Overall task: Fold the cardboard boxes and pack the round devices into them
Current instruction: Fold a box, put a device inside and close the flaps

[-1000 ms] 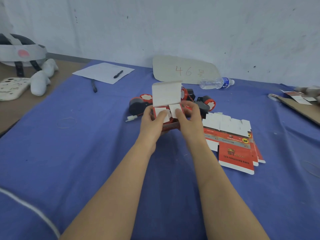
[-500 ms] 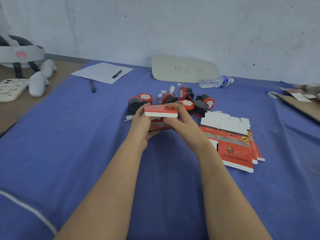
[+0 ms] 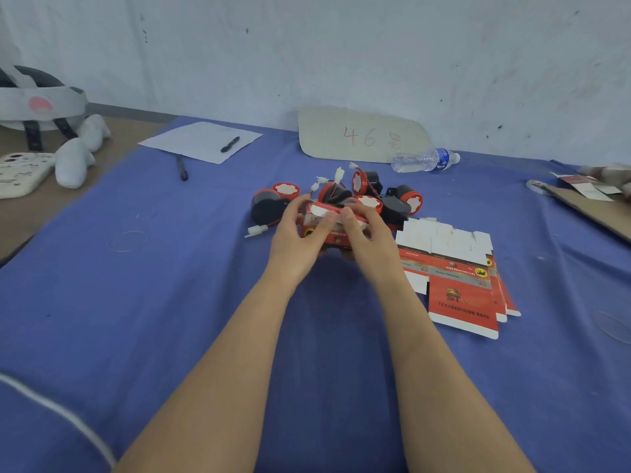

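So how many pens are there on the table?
2. One pen lies on the white paper; the other pen lies on the blue cloth by the paper's near edge. None seems hidden.

A pale grey-blue plastered wall [image 3: 375, 46], marked with small dark specks and scuffs, closed off the far side. A grey strip [image 3: 136, 112] ran along its foot at the left. A wide blue cloth [image 3: 170, 302] covered the work surface from the wall to the near edge, faintly creased. To its left lay a bare brown tabletop [image 3: 133, 131]. A rounded beige cardboard sign [image 3: 324, 138] with "46" in red leaned against the wall. A flat brown cardboard slab [image 3: 597, 213] lay at the right edge. The light was soft and even, and shadows were faint.
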Motion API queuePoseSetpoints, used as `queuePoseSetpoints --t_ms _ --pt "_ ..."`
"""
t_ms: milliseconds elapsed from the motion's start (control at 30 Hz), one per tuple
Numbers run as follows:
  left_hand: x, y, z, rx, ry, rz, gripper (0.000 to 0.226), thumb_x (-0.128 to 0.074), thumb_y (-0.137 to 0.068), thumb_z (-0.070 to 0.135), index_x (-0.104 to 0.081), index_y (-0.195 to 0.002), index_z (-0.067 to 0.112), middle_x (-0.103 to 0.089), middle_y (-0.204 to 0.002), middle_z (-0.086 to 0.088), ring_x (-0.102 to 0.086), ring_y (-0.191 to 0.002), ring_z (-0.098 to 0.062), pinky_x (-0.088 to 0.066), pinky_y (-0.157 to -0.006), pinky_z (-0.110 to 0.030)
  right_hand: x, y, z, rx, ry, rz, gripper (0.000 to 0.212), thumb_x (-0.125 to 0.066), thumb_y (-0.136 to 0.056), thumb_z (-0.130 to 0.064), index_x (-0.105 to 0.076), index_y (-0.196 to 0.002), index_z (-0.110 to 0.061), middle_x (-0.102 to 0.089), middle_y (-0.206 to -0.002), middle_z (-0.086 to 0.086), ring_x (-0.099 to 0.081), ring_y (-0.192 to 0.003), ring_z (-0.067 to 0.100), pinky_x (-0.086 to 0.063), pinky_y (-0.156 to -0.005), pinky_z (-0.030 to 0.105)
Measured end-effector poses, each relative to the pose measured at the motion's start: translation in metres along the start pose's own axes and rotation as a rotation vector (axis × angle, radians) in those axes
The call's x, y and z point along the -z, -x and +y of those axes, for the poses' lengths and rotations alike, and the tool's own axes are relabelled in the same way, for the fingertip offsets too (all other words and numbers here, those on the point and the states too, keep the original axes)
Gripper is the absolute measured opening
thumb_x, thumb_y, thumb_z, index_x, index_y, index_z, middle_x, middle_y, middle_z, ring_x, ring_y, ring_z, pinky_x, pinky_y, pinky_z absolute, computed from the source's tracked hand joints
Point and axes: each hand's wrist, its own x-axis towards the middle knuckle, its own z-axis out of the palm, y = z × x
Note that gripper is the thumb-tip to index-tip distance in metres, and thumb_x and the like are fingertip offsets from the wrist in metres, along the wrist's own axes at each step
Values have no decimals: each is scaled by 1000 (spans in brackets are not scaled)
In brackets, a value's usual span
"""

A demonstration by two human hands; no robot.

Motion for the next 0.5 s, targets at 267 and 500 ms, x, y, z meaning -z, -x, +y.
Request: queuePoseSetpoints --t_ms 267,500 --pt "0 -1 1 58 51 12 34 -63 -92 28 -44 -116 41 -54 -105 18 -61 -95 -7 -55 -61 -17 -1 2 -4 6 -40 -19 24 -55 -95 -32 -54 -119 -33 -60 -118 -7 -59 -108 12 -57 -84 39" --pt "-4 1 4 116 33 -39 57 -48 -97 19 -29 -145 43 -50 -134 2 -61 -109 -15 -59 -74 -27 2 1 -7 -70 -232 -111 20 -59 -94 -19 -62 -110 -30 -62 -111 -11 -63 -103 14 -59 -77 29"
